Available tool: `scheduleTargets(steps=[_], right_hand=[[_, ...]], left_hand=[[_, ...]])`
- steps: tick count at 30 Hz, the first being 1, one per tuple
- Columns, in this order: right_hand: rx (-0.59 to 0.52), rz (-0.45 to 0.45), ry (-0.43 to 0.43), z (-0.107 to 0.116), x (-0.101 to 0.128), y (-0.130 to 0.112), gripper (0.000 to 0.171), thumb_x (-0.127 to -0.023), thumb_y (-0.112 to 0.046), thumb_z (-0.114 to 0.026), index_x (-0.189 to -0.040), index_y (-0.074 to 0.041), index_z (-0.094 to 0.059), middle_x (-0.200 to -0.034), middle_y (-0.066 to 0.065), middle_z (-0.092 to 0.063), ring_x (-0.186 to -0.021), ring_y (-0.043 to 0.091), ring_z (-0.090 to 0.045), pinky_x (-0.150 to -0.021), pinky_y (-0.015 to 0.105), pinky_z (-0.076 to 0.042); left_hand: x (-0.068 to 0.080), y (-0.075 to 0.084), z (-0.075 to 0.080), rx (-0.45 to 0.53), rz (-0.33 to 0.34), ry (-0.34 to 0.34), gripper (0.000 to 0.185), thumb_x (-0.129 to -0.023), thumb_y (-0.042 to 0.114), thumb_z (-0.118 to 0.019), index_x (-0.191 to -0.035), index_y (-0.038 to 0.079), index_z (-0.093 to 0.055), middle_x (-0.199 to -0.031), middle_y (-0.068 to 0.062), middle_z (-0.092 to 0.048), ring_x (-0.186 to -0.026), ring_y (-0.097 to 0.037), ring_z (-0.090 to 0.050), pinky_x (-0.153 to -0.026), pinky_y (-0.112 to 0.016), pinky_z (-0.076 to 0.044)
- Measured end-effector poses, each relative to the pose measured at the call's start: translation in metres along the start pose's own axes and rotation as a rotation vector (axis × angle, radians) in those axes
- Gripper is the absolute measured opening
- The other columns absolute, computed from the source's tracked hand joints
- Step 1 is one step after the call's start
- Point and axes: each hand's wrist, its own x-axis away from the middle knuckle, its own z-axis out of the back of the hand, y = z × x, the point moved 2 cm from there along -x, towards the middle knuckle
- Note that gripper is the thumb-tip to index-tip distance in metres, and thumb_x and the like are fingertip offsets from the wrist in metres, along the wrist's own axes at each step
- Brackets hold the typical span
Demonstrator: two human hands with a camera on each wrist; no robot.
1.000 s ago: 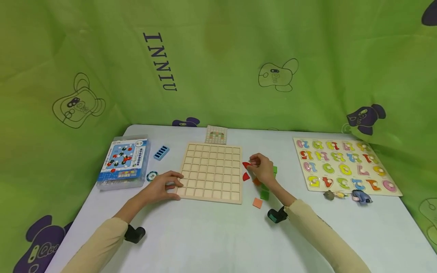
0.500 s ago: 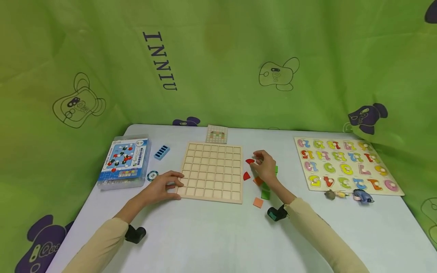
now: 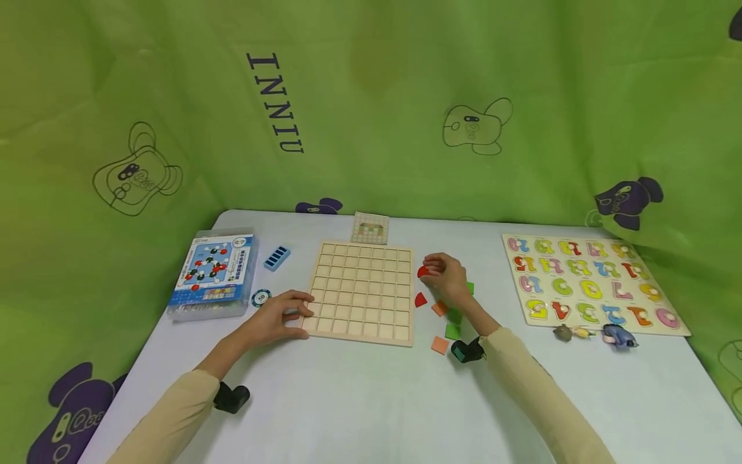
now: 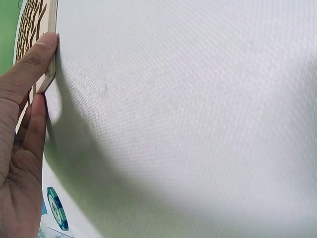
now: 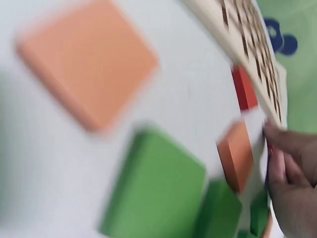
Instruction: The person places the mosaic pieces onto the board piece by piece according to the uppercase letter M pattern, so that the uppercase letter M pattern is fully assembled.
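A wooden grid board lies mid-table. My left hand holds its near left corner, with the thumb on one edge and the fingers on the adjoining edge. Just right of the board, my right hand pinches a red quarter-circle piece between thumb and fingertips. Only a sliver of it shows in the right wrist view. Another red piece lies beside the board. Orange squares and green squares lie below and under my right hand, some partly hidden.
A small pattern card lies behind the board. Left are a boxed molecule kit, a blue striped block and a round chip. A number puzzle lies right, with small animal figures at its front edge.
My right fingers, spread around the upper red piece half a second ago, have come together on it. The left hand stays at the board's corner. The view has shifted slightly.
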Motion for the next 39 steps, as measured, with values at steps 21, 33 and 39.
scheduleTargets(steps=[21, 33, 39], right_hand=[[-0.200, 0.045, -0.115, 0.009, -0.005, 0.000, 0.038, -0.081, 0.010, -0.069, -0.117, 0.013, -0.057, -0.113, 0.031, -0.061, -0.102, 0.043, -0.062, -0.080, 0.021, -0.056], [-0.336, 0.000, -0.094, -0.018, -0.005, -0.018, 0.039, -0.084, 0.006, -0.068, -0.120, 0.013, -0.056, -0.117, 0.029, -0.060, -0.103, 0.031, -0.064, -0.081, 0.022, -0.056], [-0.338, 0.001, -0.097, -0.037, -0.011, -0.024, 0.038, -0.083, 0.006, -0.070, -0.118, 0.013, -0.057, -0.115, 0.027, -0.063, -0.100, 0.030, -0.065, -0.081, 0.021, -0.055]], left_hand=[[-0.001, 0.002, 0.001, 0.006, 0.038, -0.011, 0.025, -0.073, 0.008, -0.082, -0.094, 0.004, -0.069, -0.132, -0.018, -0.049, -0.125, -0.040, -0.044, -0.095, -0.031, -0.050], [-0.003, 0.007, 0.001, -0.005, 0.049, -0.011, 0.026, -0.071, 0.009, -0.083, -0.092, 0.004, -0.069, -0.132, -0.018, -0.049, -0.125, -0.040, -0.044, -0.094, -0.029, -0.050], [-0.002, 0.006, 0.001, -0.012, 0.052, -0.008, 0.027, -0.071, 0.010, -0.083, -0.093, 0.005, -0.070, -0.131, -0.018, -0.050, -0.124, -0.040, -0.045, -0.094, -0.028, -0.050]])
